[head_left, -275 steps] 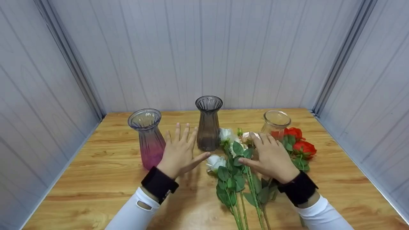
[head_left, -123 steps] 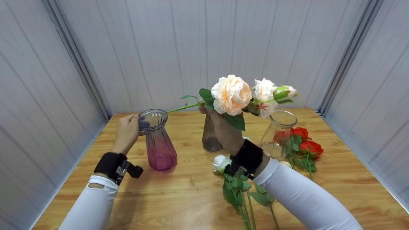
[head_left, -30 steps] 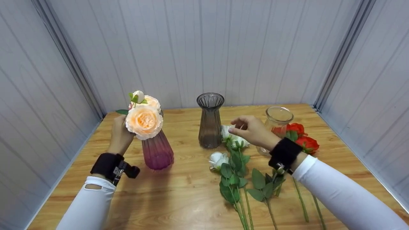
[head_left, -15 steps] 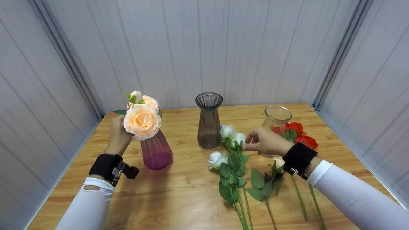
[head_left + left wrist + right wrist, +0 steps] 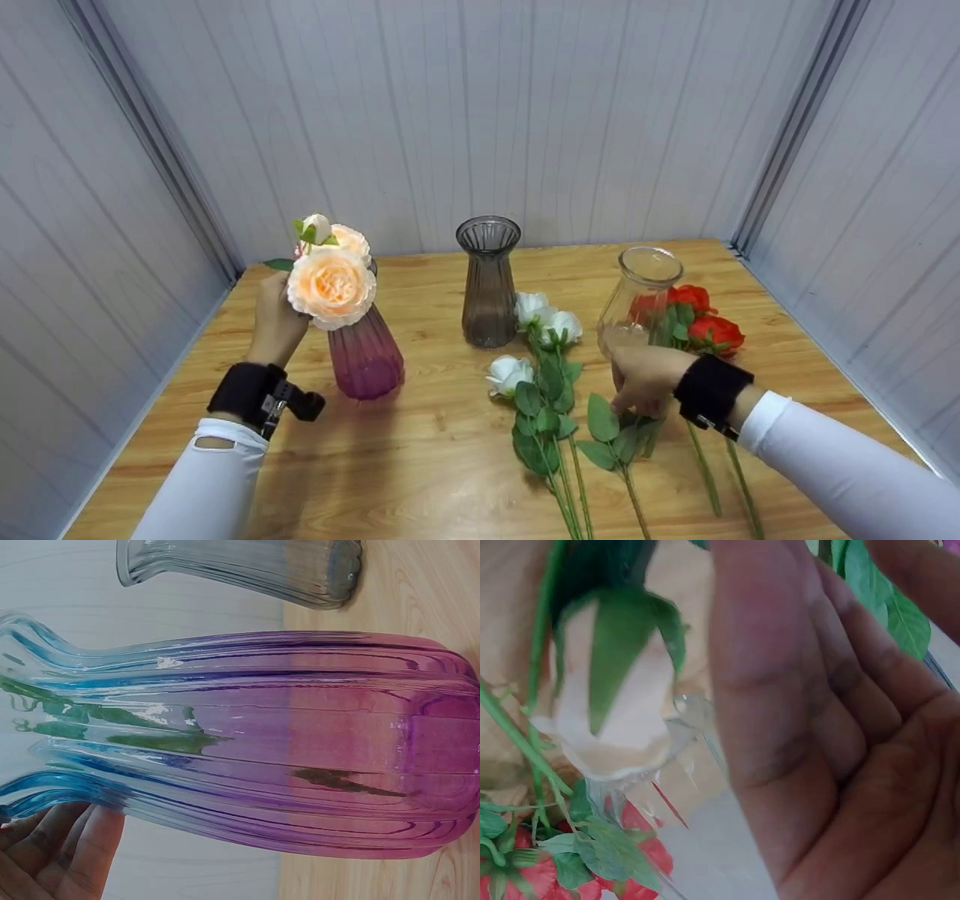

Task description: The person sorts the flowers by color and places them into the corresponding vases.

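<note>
My left hand [image 5: 279,311] grips the neck of a glass vase [image 5: 367,356], blue at the top and pink at its base. A peach flower stem [image 5: 332,285] stands in this vase, its blooms covering the rim. Through the glass in the left wrist view, green leaves and a stem end [image 5: 337,780] show. My right hand [image 5: 645,375] is low over a leafy stem [image 5: 616,442] in front of a clear vase [image 5: 651,266]. The right wrist view shows its fingers bent loosely, thumb apart, beside a cream rosebud [image 5: 619,690]; no grip on the stem shows.
A grey glass vase [image 5: 489,292] stands at the back middle. White roses [image 5: 536,322] lie in front of it on the wooden table [image 5: 442,465]. Red flowers [image 5: 712,330] lie at the right, beside and behind the clear vase. Panelled walls enclose the table.
Over these seconds the peach stem has been lifted from the table and put into the pink vase. The right hand has since let go and moved right and down to the leafy stem.
</note>
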Available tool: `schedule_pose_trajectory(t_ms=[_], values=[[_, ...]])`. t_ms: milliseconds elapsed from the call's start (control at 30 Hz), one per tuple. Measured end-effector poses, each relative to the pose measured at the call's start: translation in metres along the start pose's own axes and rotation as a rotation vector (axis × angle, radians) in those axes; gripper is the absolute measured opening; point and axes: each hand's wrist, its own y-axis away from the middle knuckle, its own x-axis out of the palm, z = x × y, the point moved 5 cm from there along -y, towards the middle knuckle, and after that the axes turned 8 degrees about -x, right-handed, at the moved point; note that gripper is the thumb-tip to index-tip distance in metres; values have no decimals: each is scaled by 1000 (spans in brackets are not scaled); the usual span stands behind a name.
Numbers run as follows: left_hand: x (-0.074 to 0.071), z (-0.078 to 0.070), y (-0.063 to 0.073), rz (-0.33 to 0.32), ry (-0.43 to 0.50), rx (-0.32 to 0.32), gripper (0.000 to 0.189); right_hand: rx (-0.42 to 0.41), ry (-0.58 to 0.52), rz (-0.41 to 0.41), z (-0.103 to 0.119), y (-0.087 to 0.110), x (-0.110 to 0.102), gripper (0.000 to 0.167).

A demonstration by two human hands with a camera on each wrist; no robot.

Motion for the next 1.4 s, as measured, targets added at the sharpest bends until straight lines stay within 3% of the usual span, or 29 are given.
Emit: schedule_pose_trajectory(t_ms=[167, 267, 400, 533, 667, 833, 967, 1033, 1233, 1400], values=[[0, 1, 0, 2, -3, -31, 23, 83, 62, 40, -1, 5, 14, 30], [0, 0, 1, -7, -21, -8, 23, 112, 79, 47, -4, 6, 22, 34], [-1, -3, 2, -14, -43, 16, 22, 117, 101, 46, -10, 5, 30, 43], [0, -2, 2, -12, -51, -16, 21, 71, 120, -7, -13, 1, 35, 46], [0, -2, 2, -5, -49, -39, 21, 12, 60, -91, -14, -5, 38, 42], [0, -2, 1, 1, -49, -49, 22, 1, -65, -200, -16, -8, 40, 40], [0, -2, 2, -9, -47, -38, 24, 42, -183, -254, -19, -10, 44, 17], [0, -2, 2, -13, -47, -30, 25, 63, -241, -271, -21, -12, 45, 14], [0, -3, 2, -19, -45, 7, 19, 69, -290, -308, -24, -19, 43, 35], [0, -2, 2, -36, -48, 14, 17, 59, -281, -287, -24, -21, 45, 37]])
